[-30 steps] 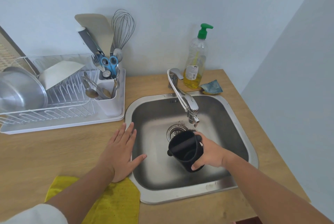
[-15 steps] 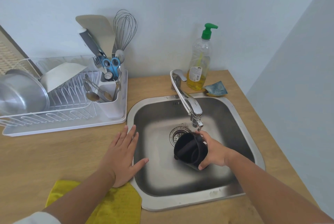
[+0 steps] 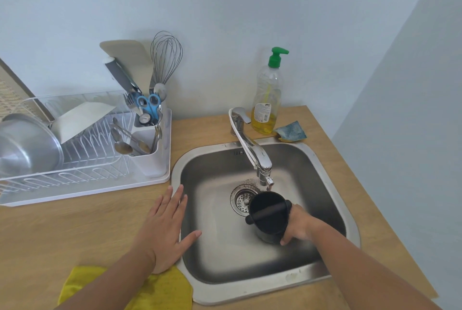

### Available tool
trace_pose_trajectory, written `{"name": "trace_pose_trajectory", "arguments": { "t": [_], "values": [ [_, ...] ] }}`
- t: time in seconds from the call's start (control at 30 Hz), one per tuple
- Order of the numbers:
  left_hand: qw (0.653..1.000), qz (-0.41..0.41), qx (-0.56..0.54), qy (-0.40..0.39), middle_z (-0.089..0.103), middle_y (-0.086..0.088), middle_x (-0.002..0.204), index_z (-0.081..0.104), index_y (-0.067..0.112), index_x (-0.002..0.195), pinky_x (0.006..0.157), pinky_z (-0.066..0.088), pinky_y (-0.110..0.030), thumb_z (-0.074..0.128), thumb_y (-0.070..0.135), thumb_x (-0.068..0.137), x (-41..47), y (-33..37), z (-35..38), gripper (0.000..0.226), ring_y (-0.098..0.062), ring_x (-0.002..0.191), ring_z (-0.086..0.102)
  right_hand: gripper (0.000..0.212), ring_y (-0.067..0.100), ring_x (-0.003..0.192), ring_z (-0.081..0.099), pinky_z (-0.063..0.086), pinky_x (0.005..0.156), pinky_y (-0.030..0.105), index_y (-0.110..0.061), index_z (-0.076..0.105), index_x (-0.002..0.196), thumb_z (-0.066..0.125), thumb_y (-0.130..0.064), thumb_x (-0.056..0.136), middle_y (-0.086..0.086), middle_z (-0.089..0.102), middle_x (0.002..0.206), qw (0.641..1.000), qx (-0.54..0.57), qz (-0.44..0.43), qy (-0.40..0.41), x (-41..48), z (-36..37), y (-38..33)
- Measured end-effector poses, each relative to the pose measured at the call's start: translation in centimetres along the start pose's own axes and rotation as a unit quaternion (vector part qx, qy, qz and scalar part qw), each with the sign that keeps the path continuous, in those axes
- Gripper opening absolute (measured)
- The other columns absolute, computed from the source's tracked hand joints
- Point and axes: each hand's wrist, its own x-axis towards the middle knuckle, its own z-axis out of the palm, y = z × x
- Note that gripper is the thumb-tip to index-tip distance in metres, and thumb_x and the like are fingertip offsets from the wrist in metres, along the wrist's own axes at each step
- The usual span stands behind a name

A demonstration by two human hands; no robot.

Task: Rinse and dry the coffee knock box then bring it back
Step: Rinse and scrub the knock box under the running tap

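Inside the steel sink [image 3: 250, 293], the fingers [image 3: 286, 239] of the right hand [image 3: 300, 223] curl round the wall of the black knock box [image 3: 268, 222]. I see it held tilted just under the spout of the tap [image 3: 255, 152], beside the drain strainer [image 3: 241, 201], with its open mouth and crossbar turned toward my camera. I cannot tell whether water is running. The left hand [image 3: 166, 232] lies palm down, fingers [image 3: 175, 201] straight and spread, on the wooden counter [image 3: 75, 229] at the sink's left rim, its thumb reaching over the edge. The heel of that hand overlaps a yellow cloth [image 3: 160, 292]. Farther off stand a white dish rack [image 3: 82, 179], a soap bottle [image 3: 266, 107] and a sponge [image 3: 291, 131].
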Motion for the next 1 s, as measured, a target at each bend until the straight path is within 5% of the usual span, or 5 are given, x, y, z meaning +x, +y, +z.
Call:
{"name": "trace_pose_trajectory", "arguments": {
  "t": [0.17, 0.27, 0.4, 0.6, 1.0],
  "values": [
    [0.999, 0.002, -0.025, -0.039, -0.02, -0.004, 0.173, 0.001, 0.015, 0.166, 0.127, -0.014, -0.037, 0.008, 0.079, 0.094, 0.3, 0.0, -1.0, 0.097, -0.024, 0.158, -0.027, 0.088, 0.037, 0.119, 0.064, 0.057, 0.098, 0.041, -0.009, 0.054, 0.143, 0.087, 0.017, 0.066, 0.017, 0.067, 0.124, 0.998, 0.028, 0.052, -0.025, -1.0, -0.4, -0.1],
    [0.996, -0.003, -0.088, -0.026, 0.031, -0.003, 0.168, 0.035, 0.019, 0.161, 0.126, 0.02, -0.034, 0.037, 0.061, 0.103, 1.6, 0.5, -3.6, 0.072, -0.027, 0.158, 0.02, 0.086, 0.038, 0.099, 0.064, 0.054, 0.083, 0.043, -0.012, 0.049, 0.147, 0.07, 0.026, 0.073, 0.034, 0.065, 0.129, 0.987, 0.146, 0.064, -0.037, -1.8, -0.2, -0.6],
    [0.989, 0.012, -0.135, 0.053, 0.069, -0.004, 0.122, 0.062, 0.017, 0.13, 0.094, 0.051, -0.038, 0.048, 0.039, 0.106, 6.1, 2.9, -9.0, 0.036, -0.027, 0.114, 0.064, 0.059, 0.029, 0.086, 0.065, 0.056, 0.076, 0.033, -0.008, 0.055, 0.134, 0.059, 0.019, 0.082, 0.018, 0.064, 0.103, 0.977, 0.195, 0.075, -0.046, -2.7, -0.2, -1.8],
    [0.967, 0.056, -0.186, 0.163, 0.074, -0.007, 0.112, 0.065, 0.014, 0.129, 0.094, 0.052, -0.046, 0.056, 0.033, 0.104, 15.2, 7.4, -16.6, 0.033, -0.032, 0.106, 0.066, 0.021, 0.03, 0.09, 0.063, 0.06, 0.087, 0.037, -0.011, 0.062, 0.107, 0.059, -0.002, 0.089, 0.013, 0.061, 0.104, 0.978, 0.19, 0.083, -0.022, -2.6, -0.7, -2.9],
    [0.993, 0.058, -0.041, 0.091, 0.067, -0.012, 0.113, 0.073, 0.006, 0.107, 0.092, 0.051, -0.044, 0.065, 0.024, 0.098, 23.8, 11.4, -16.6, 0.022, -0.033, 0.107, 0.064, 0.017, 0.044, 0.106, 0.071, 0.067, 0.079, 0.051, -0.015, 0.058, 0.09, 0.057, 0.001, 0.095, 0.019, 0.065, 0.105, 0.976, 0.206, 0.069, 0.026, 0.0, -0.9, -2.3]
  ]
}}
